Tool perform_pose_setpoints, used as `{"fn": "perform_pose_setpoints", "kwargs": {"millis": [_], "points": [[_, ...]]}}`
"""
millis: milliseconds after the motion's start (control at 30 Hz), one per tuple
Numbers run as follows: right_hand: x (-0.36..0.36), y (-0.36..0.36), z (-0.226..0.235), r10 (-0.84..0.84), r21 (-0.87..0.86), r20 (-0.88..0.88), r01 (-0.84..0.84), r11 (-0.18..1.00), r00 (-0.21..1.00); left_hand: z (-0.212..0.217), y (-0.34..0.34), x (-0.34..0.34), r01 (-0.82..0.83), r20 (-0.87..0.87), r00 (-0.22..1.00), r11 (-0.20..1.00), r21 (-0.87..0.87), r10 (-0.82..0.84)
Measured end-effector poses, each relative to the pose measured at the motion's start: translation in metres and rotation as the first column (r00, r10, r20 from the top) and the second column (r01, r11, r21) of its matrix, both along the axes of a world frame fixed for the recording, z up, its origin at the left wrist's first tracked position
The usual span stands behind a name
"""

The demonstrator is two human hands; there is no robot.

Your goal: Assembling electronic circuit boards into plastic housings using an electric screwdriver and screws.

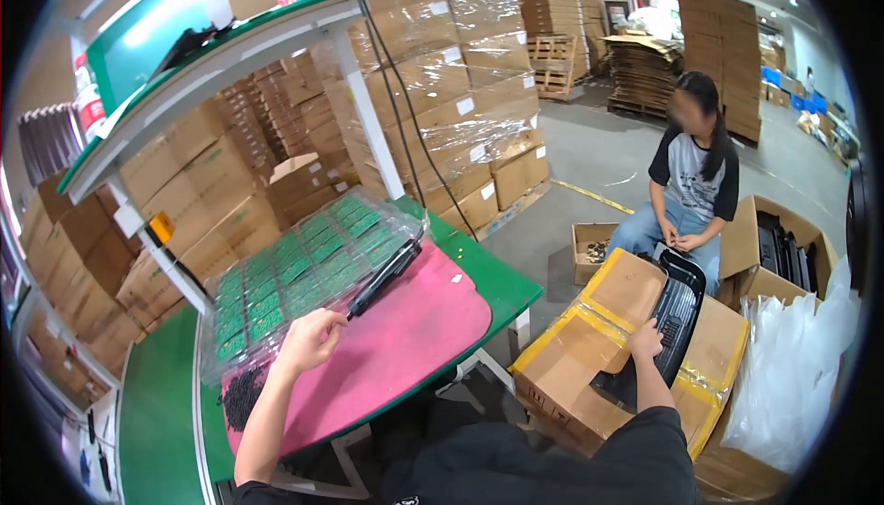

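My left hand (315, 343) is closed, its bent fingers at the lower tip of a black electric screwdriver (385, 277), which slants over a pink mat (405, 344). Whether a small part sits between the fingertips is too small to tell. Out to the right, my right hand (647, 340) grips the near-left edge of a black ribbed plastic shell (683, 307). The shell leans at a tilt over a cardboard box (575, 353) edged with yellow tape. Part of the shell is hidden behind my hand and forearm.
A clear tray of green circuit boards (285, 270) lies on the green bench, beside a pile of small black parts (244, 398). A seated person (691, 174) faces me past the box. More black shells stand in a carton (783, 252); clear plastic bags (783, 376) lie nearer.
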State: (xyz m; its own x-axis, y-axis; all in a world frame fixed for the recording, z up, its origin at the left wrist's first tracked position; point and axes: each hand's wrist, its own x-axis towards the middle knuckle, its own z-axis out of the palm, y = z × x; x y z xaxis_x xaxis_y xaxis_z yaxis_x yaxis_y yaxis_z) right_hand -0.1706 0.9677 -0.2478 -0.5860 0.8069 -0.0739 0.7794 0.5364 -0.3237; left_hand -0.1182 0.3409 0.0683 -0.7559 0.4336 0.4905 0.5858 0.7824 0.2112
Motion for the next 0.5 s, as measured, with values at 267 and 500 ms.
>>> {"fn": "perform_pose_setpoints", "kwargs": {"millis": [267, 500], "points": [[0.012, 0.016, 0.088, 0.256, -0.433, -0.45, -0.46, 0.775, 0.855, -0.031, -0.05, 0.04, -0.182, 0.154, 0.975, 0.975, 0.128, 0.162], [0.089, -0.111, 0.268, 0.769, 0.03, -0.573, -0.93, 0.367, 0.285, -0.031, -0.064, 0.037, -0.167, 0.041, 0.986, 0.897, 0.409, 0.164]]}}
